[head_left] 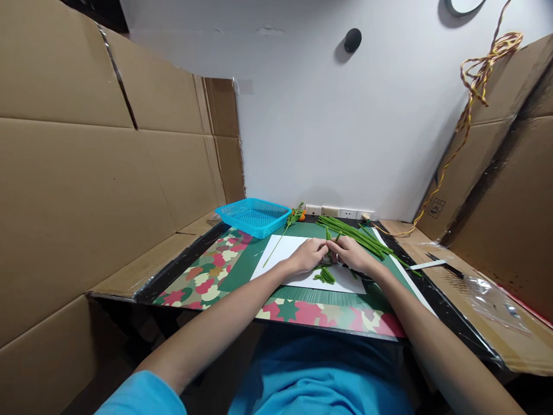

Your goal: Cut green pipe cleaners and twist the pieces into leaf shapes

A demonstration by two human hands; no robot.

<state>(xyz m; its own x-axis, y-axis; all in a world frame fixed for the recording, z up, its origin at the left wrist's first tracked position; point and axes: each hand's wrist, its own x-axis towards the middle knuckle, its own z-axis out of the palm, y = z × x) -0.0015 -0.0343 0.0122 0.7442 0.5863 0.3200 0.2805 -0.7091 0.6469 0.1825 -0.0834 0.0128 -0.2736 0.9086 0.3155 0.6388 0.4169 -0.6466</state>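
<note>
Over a white sheet of paper (283, 246), my left hand (309, 255) and my right hand (353, 255) meet with fingers pinched together. Between them are green fuzzy pipe cleaners (328, 233), whose tips stick up above my fingers; the gripped part is hidden. Several short, bent green pipe cleaner pieces (327, 276) lie on the paper just below my hands. Behind my right hand rests a bundle of long straight green pipe cleaners (356, 234). A dark object, partly covered by my right hand and wrist, lies on the paper; I cannot make out what it is.
A blue plastic basket (254, 230) stands at the back left. Beside it lies a green stem with orange blooms (301, 215). Power sockets (330, 211) line the wall. At right are a white strip (427, 264), a black pen-like tool (447, 266) and a clear bag (492, 302). Cardboard walls flank both sides.
</note>
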